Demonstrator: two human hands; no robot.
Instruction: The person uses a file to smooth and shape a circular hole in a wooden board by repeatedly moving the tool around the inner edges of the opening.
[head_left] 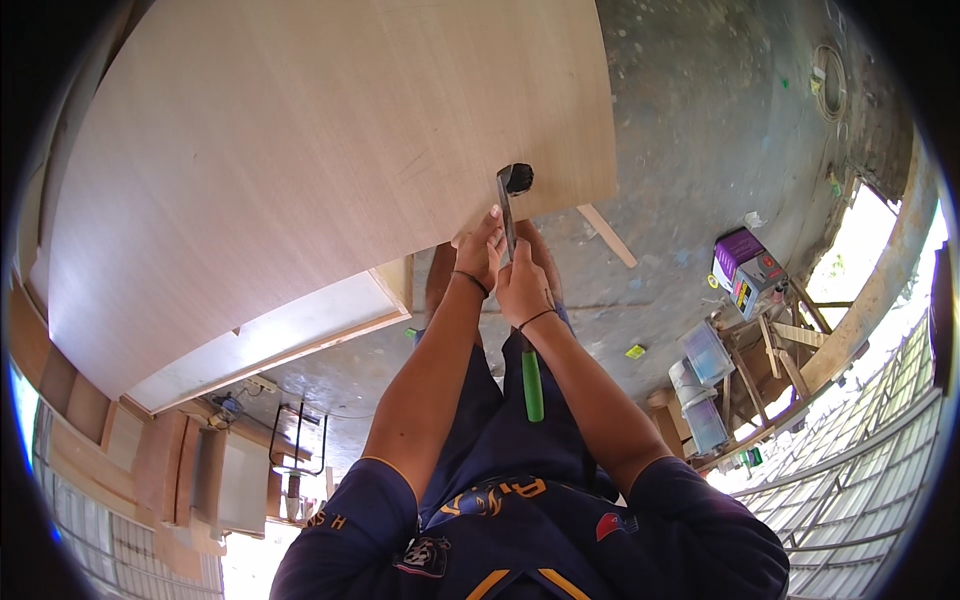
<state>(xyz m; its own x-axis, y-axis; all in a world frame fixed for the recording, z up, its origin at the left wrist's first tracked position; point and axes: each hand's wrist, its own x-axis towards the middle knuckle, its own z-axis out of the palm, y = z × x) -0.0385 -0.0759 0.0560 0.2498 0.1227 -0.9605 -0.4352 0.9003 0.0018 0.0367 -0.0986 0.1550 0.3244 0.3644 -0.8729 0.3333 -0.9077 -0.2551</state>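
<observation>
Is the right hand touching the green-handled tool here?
Touching: the head view shows the right hand wrapped around the green-handled tool, which emerges both above and below the closed hand.

Bright daylight (858,245) borders the stained grey floor (715,120).

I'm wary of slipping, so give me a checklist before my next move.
1. Right hand closed on the green-handled tool: ok.
2. Right hand at the handle's end: not ok, the green end juts out well below it.
3. Left hand clear of the dark head: ok, beside the shaft.
4. Head touching the wood-look panel: cannot tell.
5. Floor free of scraps: not ok, a wood strip lies there.
</observation>
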